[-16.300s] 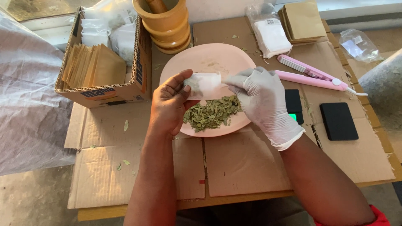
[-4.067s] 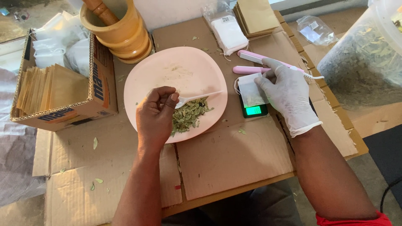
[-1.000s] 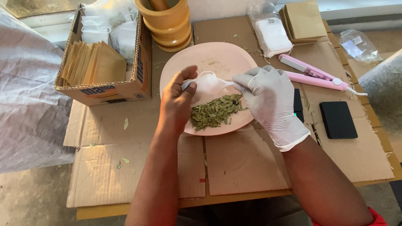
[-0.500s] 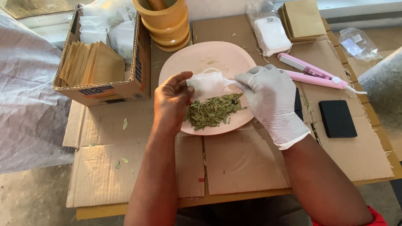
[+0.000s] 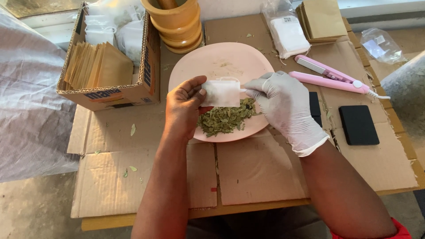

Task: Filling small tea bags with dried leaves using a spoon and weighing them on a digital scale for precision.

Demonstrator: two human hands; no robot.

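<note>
My bare left hand [image 5: 185, 108] and my right hand [image 5: 283, 104], in a white glove, hold a small white filter bag [image 5: 221, 92] between them, each pinching one side. The bag hangs flat just above a pink plate [image 5: 221, 62]. A heap of dried green leaves [image 5: 226, 118] lies on the plate's near part, right under the bag. A thin drawstring shows along the bag's top edge.
A cardboard box [image 5: 110, 95] with brown sachets and white bags stands at the left. A wooden mortar [image 5: 177, 22] is behind the plate. A pink sealing tool [image 5: 330, 76], a black scale [image 5: 358, 125], packs of bags [image 5: 290, 35] and a sack of leaves [image 5: 407, 93] lie to the right.
The crumpled white bag has been pulled flat between both hands and raised slightly over the leaves. Both hands stay over the plate.
</note>
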